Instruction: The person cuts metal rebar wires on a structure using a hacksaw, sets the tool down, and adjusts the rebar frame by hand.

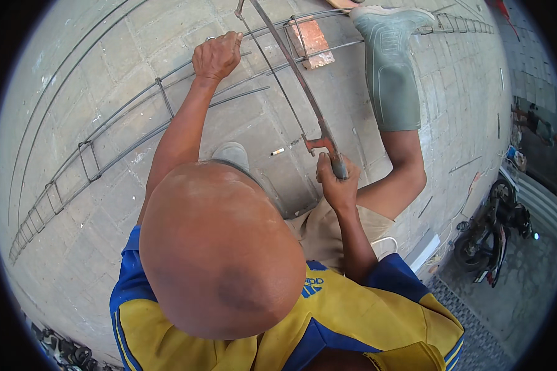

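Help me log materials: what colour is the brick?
Orange-red; the brick shows best in the head view.

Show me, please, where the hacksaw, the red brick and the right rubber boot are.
Hacksaw [304,82]: head view, middle of its frame bar.
Red brick [314,43]: head view, its upper face.
Right rubber boot [395,93]: head view, its shaft.

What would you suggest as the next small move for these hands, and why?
I would probably brace the rebar cage with the left hand before drawing the hacksaw: the right hand grips its handle, its blade crosses the cage in this view, and the left hand curls over a bar.
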Action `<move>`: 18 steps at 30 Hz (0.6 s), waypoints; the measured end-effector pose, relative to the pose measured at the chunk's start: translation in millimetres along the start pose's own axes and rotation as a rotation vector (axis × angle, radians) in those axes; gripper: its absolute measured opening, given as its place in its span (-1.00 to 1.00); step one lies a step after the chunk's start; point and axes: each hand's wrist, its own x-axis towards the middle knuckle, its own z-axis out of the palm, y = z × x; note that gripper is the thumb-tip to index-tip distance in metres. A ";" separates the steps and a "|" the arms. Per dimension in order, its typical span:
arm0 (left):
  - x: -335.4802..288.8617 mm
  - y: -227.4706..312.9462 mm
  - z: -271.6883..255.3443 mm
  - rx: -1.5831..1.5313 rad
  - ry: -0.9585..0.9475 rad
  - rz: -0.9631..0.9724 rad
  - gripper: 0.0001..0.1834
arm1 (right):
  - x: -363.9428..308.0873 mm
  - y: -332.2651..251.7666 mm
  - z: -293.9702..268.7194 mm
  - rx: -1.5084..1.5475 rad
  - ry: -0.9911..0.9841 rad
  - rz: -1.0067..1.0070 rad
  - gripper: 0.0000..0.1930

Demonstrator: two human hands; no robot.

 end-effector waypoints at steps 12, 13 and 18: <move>0.0 -1.6 19.5 0.046 0.032 0.066 -0.64 | 117.1 -8.8 69.1 -0.109 -0.002 -0.243 -0.76; -4.8 -9.8 15.7 0.064 0.032 0.046 -0.64 | 79.8 -5.5 48.3 -0.062 -0.041 -0.107 -0.77; 1.2 -0.3 -0.1 0.041 0.042 0.042 -0.65 | 2.7 -5.3 3.7 -0.013 0.029 -0.066 -0.82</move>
